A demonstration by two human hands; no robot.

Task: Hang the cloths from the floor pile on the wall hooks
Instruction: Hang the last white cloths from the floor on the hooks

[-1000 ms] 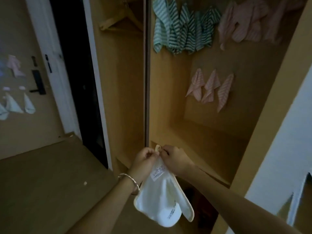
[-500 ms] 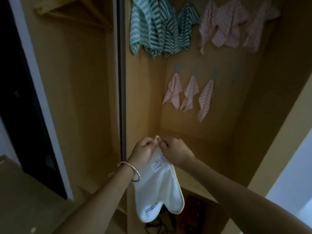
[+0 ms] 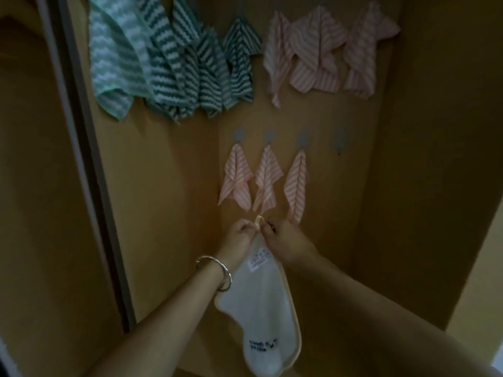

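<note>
Since a second ago we have closed on the wardrobe wall (image 3: 353, 213): left hand (image 3: 239, 235) and right hand (image 3: 285, 243) both pinch the hanging loop (image 3: 258, 220) of the white cloth (image 3: 261, 308), held just below three hung pink cloths (image 3: 268, 180), the bare hook (image 3: 339, 142) up-right likely its destination.

Both arms outstretched, left hand (image 3: 239, 235) and right hand (image 3: 285, 242) close together, fingers curled and pinching
</note>
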